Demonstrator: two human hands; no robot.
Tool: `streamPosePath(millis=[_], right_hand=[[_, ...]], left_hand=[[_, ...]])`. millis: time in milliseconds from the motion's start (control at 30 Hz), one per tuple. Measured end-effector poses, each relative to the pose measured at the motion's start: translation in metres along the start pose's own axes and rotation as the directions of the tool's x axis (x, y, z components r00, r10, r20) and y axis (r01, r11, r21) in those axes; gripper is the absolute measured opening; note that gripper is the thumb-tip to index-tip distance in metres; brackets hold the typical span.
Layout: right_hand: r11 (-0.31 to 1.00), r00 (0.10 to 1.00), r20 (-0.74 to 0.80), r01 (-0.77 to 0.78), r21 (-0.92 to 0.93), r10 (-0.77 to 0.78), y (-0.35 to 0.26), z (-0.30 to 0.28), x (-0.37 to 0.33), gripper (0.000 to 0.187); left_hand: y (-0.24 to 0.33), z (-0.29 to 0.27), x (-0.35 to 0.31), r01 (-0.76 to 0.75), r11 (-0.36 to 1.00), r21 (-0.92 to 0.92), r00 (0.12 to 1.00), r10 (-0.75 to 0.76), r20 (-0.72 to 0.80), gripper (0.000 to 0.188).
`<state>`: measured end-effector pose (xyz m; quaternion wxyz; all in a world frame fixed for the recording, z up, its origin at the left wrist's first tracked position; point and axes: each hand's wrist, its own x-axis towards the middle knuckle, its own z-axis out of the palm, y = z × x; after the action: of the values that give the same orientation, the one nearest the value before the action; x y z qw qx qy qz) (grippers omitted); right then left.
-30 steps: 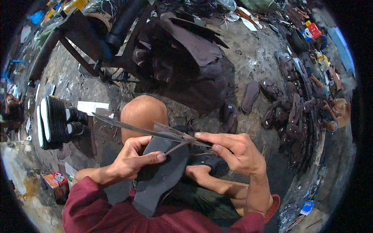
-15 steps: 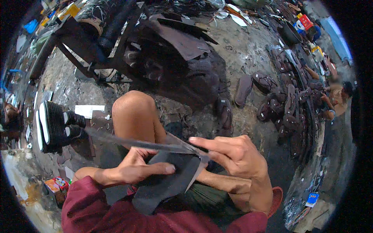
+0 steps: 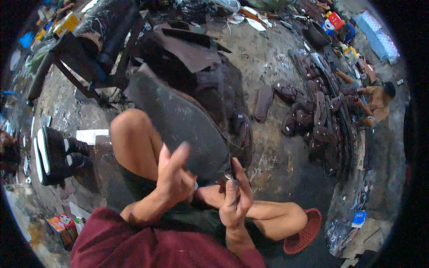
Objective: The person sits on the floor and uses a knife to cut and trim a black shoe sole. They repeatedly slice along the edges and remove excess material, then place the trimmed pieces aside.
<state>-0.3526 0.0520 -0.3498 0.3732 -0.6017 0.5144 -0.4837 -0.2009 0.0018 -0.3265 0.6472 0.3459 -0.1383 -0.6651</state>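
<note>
A large dark grey sole-shaped sheet (image 3: 178,120) stands tilted over my lap, its surface scuffed and its rounded lower end toward me. My right hand (image 3: 237,196) pinches the sheet's lower right edge between thumb and fingers. A small shiny bit shows at those fingertips, too small to name. Against the sheet's lower left side is my left hand (image 3: 174,176), its fingers curled and its thumb raised and blurred. A small pale thing peeks out beside the curled fingers, and I cannot make out what it is.
Black slides with white soles (image 3: 47,152) lie at the left. A dark metal frame (image 3: 89,67) stands at the far left. Dark brown sandals (image 3: 317,111) are heaped at the right, near another person (image 3: 375,105). A blue packet (image 3: 359,219) lies at the lower right.
The sheet has swung up and away from me and now shows its broad face. My right hand has moved left and down to its edge. My left hand's thumb has come off the sheet.
</note>
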Motion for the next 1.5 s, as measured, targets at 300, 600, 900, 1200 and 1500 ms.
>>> streamPosePath(millis=[300,600,900,1200,1500], right_hand=[[0.906,0.979,0.018,0.194,-0.377,-0.202,0.046,-0.012,-0.075,0.040],[0.954,0.963,0.223,-0.082,-0.288,0.151,0.022,-0.029,-0.069,0.033],[0.986,0.944,0.327,0.003,-0.169,0.053,0.023,0.011,0.011,0.039],[0.988,0.980,0.175,0.114,-0.102,-0.095,0.047,0.082,0.068,0.048],[0.965,0.949,0.265,0.217,-0.146,-0.174,0.025,0.046,0.021,0.052]], left_hand=[[0.012,-0.005,0.007,0.165,0.980,0.114,0.951,-0.127,-0.283,0.031],[0.001,-0.032,-0.013,0.126,0.967,0.223,0.969,-0.072,-0.235,0.050],[0.015,-0.064,-0.032,0.234,0.919,0.318,0.966,-0.184,-0.180,0.061],[0.015,-0.080,-0.039,0.288,0.859,0.423,0.956,-0.281,-0.081,0.067],[0.048,-0.076,-0.005,0.060,0.855,0.515,0.994,-0.099,0.047,0.035]])
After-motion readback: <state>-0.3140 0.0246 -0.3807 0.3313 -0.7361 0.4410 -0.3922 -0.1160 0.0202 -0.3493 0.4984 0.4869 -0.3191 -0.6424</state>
